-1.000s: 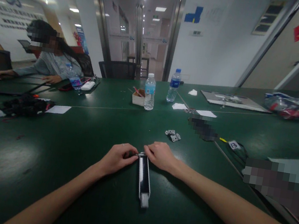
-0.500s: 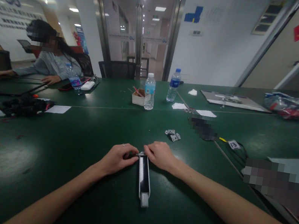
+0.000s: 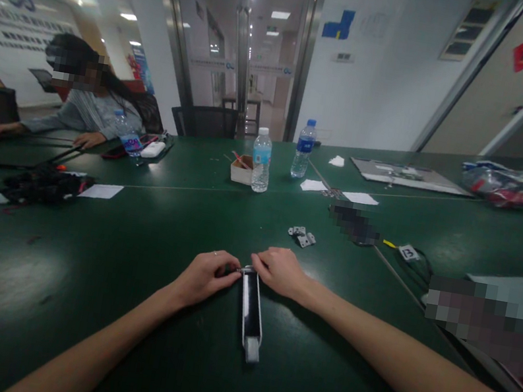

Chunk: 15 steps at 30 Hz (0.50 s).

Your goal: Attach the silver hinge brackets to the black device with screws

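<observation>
In front of me on the green table (image 3: 128, 334) lies a long, narrow white-edged piece (image 3: 251, 308) with a dark middle. A pale block (image 3: 252, 349) sits at its near end. At the far left corner, my left hand (image 3: 208, 275) is closed in a pinch; something small and metallic shows at the fingertips, too small to name. My right hand (image 3: 280, 271) has its fingers closed on the same far end from the right, partly hiding it. Beyond the right hand lie several small metal hinge-like plates (image 3: 302, 236).
Two water bottles (image 3: 262, 162) (image 3: 304, 149) and a small open box (image 3: 241, 171) stand farther back. A dark phone-like object (image 3: 354, 223) lies to the right. Black gear (image 3: 45, 184) is at left, with another person (image 3: 97, 101) seated behind it.
</observation>
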### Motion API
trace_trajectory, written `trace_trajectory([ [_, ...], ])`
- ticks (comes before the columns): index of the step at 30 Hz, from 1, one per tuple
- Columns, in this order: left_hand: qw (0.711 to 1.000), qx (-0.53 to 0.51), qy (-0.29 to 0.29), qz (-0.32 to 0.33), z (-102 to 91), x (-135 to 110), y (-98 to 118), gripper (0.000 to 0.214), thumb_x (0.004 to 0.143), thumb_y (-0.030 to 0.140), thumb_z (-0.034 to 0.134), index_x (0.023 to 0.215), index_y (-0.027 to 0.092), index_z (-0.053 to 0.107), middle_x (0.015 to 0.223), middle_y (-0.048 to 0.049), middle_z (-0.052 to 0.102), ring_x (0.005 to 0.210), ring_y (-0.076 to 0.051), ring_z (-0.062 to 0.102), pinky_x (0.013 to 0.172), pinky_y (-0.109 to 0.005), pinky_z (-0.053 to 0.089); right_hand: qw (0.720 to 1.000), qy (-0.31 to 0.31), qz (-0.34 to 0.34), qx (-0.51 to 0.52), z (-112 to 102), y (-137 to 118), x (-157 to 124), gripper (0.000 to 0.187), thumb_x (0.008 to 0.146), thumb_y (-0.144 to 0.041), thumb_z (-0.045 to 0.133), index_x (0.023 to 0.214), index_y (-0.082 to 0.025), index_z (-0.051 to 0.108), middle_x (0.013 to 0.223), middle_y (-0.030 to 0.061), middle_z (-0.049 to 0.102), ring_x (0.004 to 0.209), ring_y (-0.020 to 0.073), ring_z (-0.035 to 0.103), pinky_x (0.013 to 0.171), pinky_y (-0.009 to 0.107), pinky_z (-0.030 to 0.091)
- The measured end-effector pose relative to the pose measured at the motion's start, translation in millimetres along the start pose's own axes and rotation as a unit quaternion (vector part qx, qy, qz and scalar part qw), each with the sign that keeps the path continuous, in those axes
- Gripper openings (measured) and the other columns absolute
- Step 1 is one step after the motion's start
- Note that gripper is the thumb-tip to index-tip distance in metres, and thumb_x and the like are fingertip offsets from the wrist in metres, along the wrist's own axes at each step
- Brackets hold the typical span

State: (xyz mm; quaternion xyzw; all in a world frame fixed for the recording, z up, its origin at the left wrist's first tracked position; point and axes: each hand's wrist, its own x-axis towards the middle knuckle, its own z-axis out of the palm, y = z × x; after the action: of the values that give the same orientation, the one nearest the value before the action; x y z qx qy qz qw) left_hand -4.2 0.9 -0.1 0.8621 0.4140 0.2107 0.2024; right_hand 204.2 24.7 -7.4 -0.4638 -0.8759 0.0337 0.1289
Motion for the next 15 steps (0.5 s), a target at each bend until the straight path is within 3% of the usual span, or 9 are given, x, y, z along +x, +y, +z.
trace_trajectory([
  [15, 0.999, -0.023, 0.004, -0.024, -0.9, 0.7, 2.0, 0.015, 0.082, 0.023, 0.059, 0.095, 0.017, 0.061, 0.074, 0.0022, 0.057, 0.058, -0.010, 0.049, 0.052, -0.020, 0.040, 1.000, 0.005, -0.007, -0.002, 1.7, 0.6, 0.0, 0.048, 0.096, -0.032, 0.031, 0.071, -0.015, 0.068, 0.070, 0.0069, 0.067, 0.063, 0.0140, 0.060, 0.062, 0.024, 0.035],
])
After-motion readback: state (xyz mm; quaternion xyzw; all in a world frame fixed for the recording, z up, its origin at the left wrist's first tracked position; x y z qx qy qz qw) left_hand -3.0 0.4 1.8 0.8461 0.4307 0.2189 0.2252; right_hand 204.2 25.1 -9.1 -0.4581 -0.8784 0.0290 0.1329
